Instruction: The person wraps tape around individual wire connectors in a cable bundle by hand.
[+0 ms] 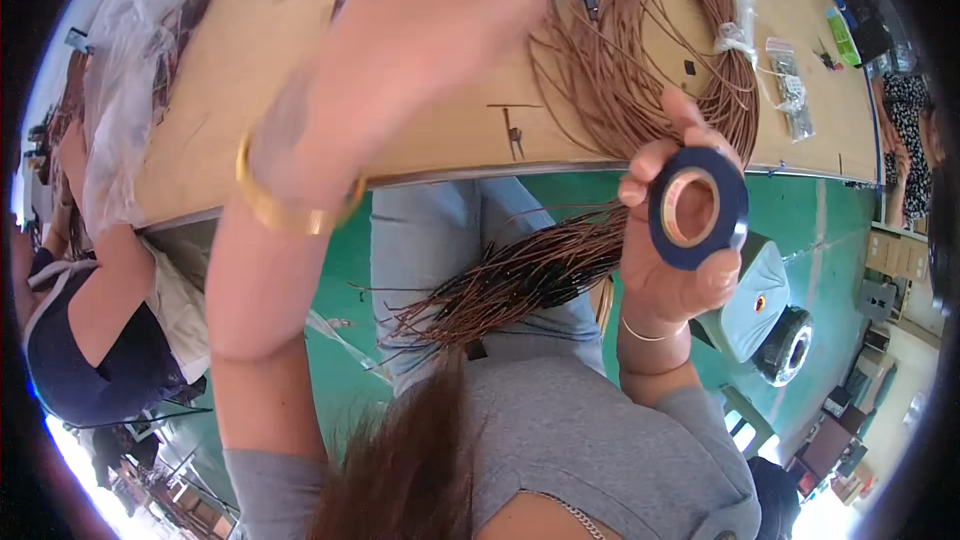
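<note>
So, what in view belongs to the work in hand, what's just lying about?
Apparently in use:
blue tape roll, in the right hand
brown wire bundle, over the lap
brown cables, on the table

Apparently lying about:
small clear bag, table's right
black square, between cable strands
green object, far right

Clear plastic (125,80) lies on the tan table (260,30) above green floor (840,220).

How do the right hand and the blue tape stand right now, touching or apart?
Touching. The head view shows it: the right hand grips the blue tape, thumb on its lower edge, fingers against its upper left.
</note>
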`<state>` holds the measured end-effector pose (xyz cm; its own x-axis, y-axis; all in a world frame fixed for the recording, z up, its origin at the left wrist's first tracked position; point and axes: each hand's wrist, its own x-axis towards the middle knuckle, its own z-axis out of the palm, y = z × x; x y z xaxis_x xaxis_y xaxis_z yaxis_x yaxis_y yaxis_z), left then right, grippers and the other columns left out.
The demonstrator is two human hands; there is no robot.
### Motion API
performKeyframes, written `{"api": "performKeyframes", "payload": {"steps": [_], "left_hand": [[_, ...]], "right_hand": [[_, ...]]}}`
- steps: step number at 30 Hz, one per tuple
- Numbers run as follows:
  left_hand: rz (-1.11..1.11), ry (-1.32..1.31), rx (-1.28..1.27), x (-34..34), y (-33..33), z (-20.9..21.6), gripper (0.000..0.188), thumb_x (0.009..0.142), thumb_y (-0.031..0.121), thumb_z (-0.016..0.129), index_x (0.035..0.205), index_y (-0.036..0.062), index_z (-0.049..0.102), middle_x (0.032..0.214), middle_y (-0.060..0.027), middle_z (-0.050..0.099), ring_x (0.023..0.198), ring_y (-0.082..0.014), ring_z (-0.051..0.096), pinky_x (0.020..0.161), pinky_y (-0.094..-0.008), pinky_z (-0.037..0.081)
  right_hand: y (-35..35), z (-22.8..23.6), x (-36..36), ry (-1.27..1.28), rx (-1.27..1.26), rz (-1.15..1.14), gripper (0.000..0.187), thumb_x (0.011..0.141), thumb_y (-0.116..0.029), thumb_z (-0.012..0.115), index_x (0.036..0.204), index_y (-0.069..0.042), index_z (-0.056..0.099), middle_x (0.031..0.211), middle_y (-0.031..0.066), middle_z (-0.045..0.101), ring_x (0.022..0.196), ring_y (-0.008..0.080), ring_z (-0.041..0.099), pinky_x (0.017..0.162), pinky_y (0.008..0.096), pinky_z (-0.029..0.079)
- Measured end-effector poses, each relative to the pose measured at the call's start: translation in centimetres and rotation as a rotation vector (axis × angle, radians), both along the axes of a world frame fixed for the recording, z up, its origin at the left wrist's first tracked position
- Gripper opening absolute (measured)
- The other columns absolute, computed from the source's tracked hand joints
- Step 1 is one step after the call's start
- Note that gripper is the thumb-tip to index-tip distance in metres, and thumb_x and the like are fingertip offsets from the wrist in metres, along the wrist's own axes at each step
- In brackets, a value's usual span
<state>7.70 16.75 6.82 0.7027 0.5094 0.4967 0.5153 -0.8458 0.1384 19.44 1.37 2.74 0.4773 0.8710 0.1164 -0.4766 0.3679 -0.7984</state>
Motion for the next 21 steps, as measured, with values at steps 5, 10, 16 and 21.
{"api": "performKeyframes", "payload": {"steps": [5, 10, 16, 21], "left_hand": [[0.15, 0.037, 0.323, -2.0, -0.9, 0.2, 0.034, 0.073, 0.008, 0.056, 0.105, 0.0101, 0.044, 0.092, -0.0115, 0.044, 0.082, -0.0286, 0.044, 0.073, -0.0373, 0.031], [0.0, -0.45, -0.371, -5.7, -12.0, -7.8, 0.009, 0.072, 0.006, 0.057, 0.08, 0.0029, 0.059, 0.065, -0.0082, 0.054, 0.061, -0.0255, 0.054, 0.058, -0.0331, 0.046], [0.175, 0.274, -0.498, -4.2, -14.6, -14.2, 0.009, 0.075, 0.005, 0.048, 0.079, 0.0026, 0.055, 0.085, -0.0193, 0.056, 0.079, -0.0318, 0.055, 0.07, -0.0394, 0.045], [0.411, -0.222, -0.879, -5.8, -14.7, -10.2, 0.01, 0.081, 0.008, 0.049, 0.086, -0.001, 0.051, 0.071, -0.0123, 0.055, 0.063, -0.0232, 0.054, 0.054, -0.0327, 0.044]], "right_hand": [[-2.9, -3.3, 1.4, -0.215, 0.209, 0.311, 0.077, 0.055, -0.032, 0.079, 0.11, 0.006, 0.04, 0.103, 0.0232, 0.051, 0.079, 0.0248, 0.057, 0.067, 0.0336, 0.05], [-5.4, -4.3, 1.2, -0.151, 0.02, 0.391, 0.074, 0.058, -0.025, 0.078, 0.113, 0.002, 0.038, 0.1, 0.0231, 0.052, 0.077, 0.0249, 0.058, 0.069, 0.0338, 0.049], [-5.7, -3.4, -1.0, -0.219, -0.219, 0.339, 0.077, 0.054, -0.042, 0.077, 0.107, 0.001, 0.041, 0.088, 0.02, 0.055, 0.065, 0.0216, 0.058, 0.058, 0.029, 0.051], [-5.6, -4.1, -1.2, -0.193, -0.122, 0.601, 0.073, 0.052, -0.026, 0.081, 0.109, 0.001, 0.043, 0.097, 0.0229, 0.051, 0.07, 0.0234, 0.059, 0.058, 0.0306, 0.051]]}}
